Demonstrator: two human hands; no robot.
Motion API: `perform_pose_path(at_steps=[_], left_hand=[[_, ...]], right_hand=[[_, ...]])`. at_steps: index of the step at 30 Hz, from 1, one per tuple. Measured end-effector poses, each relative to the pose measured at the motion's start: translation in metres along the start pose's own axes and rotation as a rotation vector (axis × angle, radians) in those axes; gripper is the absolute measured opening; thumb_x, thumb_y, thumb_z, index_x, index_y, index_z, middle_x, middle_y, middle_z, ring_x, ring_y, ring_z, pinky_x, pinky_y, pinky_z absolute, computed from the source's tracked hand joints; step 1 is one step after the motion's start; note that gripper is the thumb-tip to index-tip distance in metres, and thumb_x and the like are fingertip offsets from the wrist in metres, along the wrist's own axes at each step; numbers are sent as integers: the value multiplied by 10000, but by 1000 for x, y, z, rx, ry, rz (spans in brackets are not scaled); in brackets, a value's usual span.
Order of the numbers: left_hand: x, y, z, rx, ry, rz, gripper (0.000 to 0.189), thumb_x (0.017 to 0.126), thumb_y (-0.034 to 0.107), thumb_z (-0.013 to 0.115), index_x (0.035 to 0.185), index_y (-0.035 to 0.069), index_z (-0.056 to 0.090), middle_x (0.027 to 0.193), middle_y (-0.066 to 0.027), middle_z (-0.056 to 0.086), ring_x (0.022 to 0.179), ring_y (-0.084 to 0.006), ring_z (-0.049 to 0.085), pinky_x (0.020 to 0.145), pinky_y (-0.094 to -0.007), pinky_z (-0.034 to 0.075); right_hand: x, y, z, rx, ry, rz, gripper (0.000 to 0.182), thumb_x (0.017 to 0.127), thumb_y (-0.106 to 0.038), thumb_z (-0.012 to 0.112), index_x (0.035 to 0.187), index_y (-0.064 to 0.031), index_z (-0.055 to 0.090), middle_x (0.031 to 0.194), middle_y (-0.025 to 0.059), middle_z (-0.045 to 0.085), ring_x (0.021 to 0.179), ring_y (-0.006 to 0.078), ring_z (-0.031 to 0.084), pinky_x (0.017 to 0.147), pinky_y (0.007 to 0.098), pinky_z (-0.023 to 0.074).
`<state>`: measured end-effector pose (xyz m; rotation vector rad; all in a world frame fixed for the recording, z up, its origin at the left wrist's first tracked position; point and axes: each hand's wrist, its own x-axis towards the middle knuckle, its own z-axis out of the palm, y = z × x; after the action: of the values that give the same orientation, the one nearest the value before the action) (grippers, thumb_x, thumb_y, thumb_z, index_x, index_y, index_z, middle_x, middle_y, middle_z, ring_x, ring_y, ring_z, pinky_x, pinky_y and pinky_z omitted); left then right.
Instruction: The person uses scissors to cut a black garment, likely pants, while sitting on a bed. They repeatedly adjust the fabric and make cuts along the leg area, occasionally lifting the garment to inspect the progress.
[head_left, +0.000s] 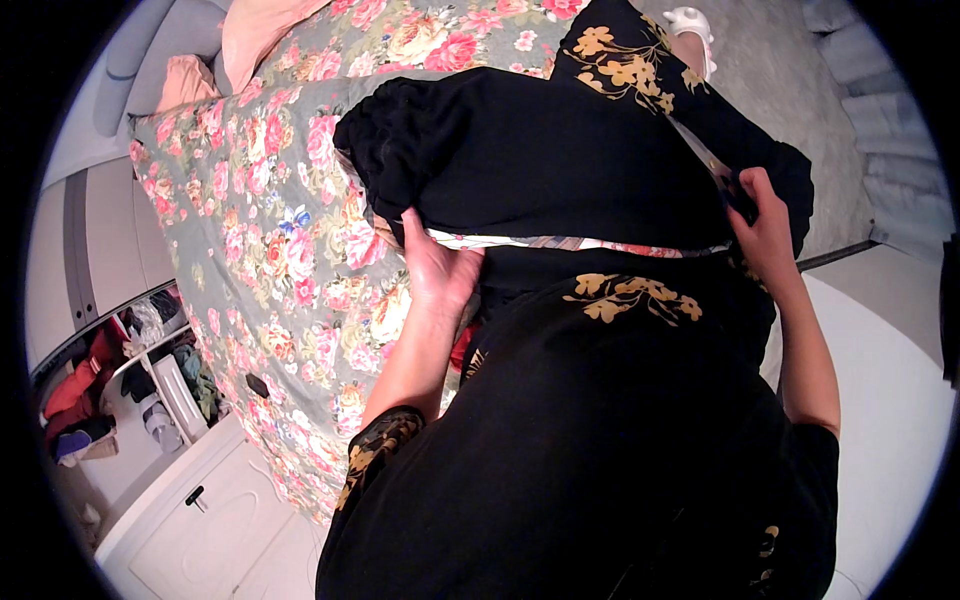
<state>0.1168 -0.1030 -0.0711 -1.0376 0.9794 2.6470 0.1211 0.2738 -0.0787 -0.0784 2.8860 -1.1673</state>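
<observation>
A folded black cloth garment (525, 157) lies across my lap, its left end bunched and gathered. Along its near edge peeks a strip of patterned fabric (577, 243) in white, red and brown. My left hand (442, 270) grips the near left corner, thumb on top and the other fingers hidden beneath. At the right end, my right hand (761, 217) has its fingers bent around the dark cloth edge; what exactly lies between them is partly hidden. Black clothing with yellow flowers (634, 296) covers my body and legs.
A bed with a floral cover (255, 210) extends to the left, with a small black object (257, 385) on it. Pink pillows (255, 37) lie at the far end. Beyond are open shelves with clothes (161, 360) and a white door (217, 517). Curtains (892, 135) hang right.
</observation>
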Motion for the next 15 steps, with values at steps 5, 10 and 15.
perform_pose_path(at_steps=[5, 10, 15], left_hand=[[0, 1, -1, -7, -17, -10, 647, 1003, 537, 318, 1413, 40, 382, 1419, -105, 468, 1292, -289, 455, 1092, -449, 370], [1, 0, -4, -7, -18, -4, 651, 1000, 544, 320, 1408, 41, 389, 1416, -102, 472, 1282, -284, 463, 1089, -448, 369], [-2, 0, -3, 14, 21, -22, 647, 999, 546, 327, 1399, 43, 402, 1407, -97, 483, 1259, -280, 485, 1085, -444, 371]], right_hand=[[-2, -4, 1, -36, 24, -29, 342, 795, 8, 666, 1050, -56, 449, 917, 185, 609, 893, 380, 628, 747, 375, 485], [-3, -4, 1, -53, -16, -10, 370, 791, 4, 674, 1071, -63, 443, 950, 190, 623, 930, 381, 633, 771, 386, 488], [-5, -7, 1, -85, 4, -41, 362, 792, 0, 676, 1065, -59, 446, 950, 187, 628, 941, 381, 635, 780, 393, 495]])
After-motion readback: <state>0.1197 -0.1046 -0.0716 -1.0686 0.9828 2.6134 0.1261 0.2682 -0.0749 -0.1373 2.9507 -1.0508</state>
